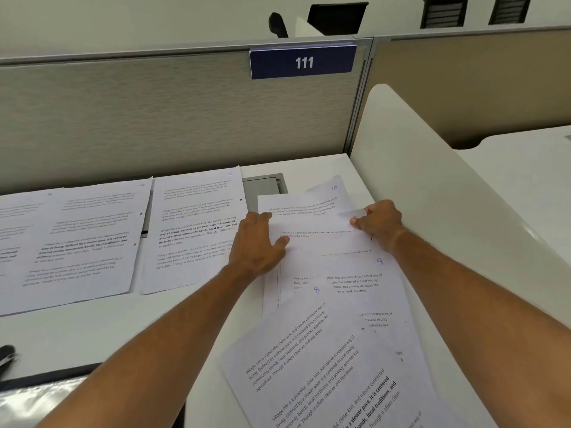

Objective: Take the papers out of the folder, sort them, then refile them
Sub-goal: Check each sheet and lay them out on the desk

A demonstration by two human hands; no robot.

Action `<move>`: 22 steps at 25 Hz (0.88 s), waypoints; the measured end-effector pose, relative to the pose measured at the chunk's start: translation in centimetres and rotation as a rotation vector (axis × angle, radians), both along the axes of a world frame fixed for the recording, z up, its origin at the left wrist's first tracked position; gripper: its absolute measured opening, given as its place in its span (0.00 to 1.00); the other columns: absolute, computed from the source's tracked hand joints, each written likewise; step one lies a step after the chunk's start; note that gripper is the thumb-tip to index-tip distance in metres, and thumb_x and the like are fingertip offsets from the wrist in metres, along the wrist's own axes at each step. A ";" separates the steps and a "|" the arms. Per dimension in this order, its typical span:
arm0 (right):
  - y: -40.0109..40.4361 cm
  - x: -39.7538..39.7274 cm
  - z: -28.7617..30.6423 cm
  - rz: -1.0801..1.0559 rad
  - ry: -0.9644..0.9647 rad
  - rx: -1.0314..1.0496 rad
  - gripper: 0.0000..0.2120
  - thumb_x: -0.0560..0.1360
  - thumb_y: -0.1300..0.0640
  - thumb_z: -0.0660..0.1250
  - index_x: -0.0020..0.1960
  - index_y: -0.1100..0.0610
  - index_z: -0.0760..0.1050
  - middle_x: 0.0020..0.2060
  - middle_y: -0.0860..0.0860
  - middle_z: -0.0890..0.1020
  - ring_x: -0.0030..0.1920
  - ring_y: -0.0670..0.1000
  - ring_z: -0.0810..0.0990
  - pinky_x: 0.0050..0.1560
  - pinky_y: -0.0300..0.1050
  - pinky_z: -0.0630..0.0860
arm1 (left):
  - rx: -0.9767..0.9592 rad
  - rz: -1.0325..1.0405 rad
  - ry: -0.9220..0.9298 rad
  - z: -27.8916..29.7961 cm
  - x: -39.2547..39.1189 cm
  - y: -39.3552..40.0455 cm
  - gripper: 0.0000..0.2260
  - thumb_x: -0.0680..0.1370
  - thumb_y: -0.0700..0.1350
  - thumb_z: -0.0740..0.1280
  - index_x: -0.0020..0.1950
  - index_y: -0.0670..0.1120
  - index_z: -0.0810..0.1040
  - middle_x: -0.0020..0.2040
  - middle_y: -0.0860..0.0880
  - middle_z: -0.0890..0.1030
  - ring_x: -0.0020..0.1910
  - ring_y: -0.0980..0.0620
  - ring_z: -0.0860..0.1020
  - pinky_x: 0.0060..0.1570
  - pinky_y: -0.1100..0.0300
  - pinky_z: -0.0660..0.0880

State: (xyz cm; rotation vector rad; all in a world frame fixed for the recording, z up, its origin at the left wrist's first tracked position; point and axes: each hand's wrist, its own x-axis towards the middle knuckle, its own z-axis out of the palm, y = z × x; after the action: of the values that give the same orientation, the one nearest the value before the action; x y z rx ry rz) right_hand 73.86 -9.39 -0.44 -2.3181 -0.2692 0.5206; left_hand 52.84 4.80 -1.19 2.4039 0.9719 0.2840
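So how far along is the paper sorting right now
Done: pages are out, with sheet 5 and sheet 4 laid in a row. In hand: the left hand and right hand hold an unnumbered sheet over the pile with sheets 8, 9 and 10. Left: placing those and refiling.

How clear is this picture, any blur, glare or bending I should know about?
Head view: wide-angle bending curves the partition top and stretches the forearms; the sheet in both hands is washed out, its print faint; the far-left papers are soft and blurred; the 111 sign and handwritten 8, 9 and 10 read clearly; lighting is even, shadows soft.
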 end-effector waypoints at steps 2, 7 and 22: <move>-1.9 -0.8 0.2 -0.004 0.012 0.000 0.09 0.71 0.61 0.76 0.39 0.60 0.76 0.35 0.55 0.78 0.32 0.53 0.75 0.31 0.38 0.69 | -0.024 0.019 -0.021 0.1 -0.6 -1.2 0.27 0.78 0.51 0.67 0.74 0.44 0.64 0.73 0.45 0.66 0.73 0.46 0.63 0.71 0.52 0.62; -6.2 -3.2 -0.2 -0.015 0.050 -0.029 0.10 0.71 0.61 0.76 0.37 0.62 0.76 0.33 0.54 0.77 0.33 0.53 0.75 0.31 0.38 0.69 | -0.050 -0.003 0.000 -0.2 -2.5 -4.6 0.25 0.78 0.48 0.67 0.73 0.44 0.66 0.69 0.44 0.68 0.70 0.45 0.65 0.69 0.52 0.64; -10.8 -7.8 -0.1 -0.044 -0.090 0.063 0.08 0.73 0.57 0.75 0.50 0.61 0.83 0.44 0.54 0.82 0.42 0.54 0.78 0.43 0.41 0.72 | -0.049 -0.033 0.059 -1.0 -7.3 -8.8 0.26 0.76 0.47 0.67 0.73 0.43 0.66 0.69 0.43 0.68 0.71 0.45 0.63 0.67 0.50 0.66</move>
State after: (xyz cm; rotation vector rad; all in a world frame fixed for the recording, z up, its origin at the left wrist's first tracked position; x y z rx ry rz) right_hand 66.11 -20.21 -0.52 -2.2837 -0.2730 0.3816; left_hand 45.57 -3.99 -2.18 2.3929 0.9533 0.1758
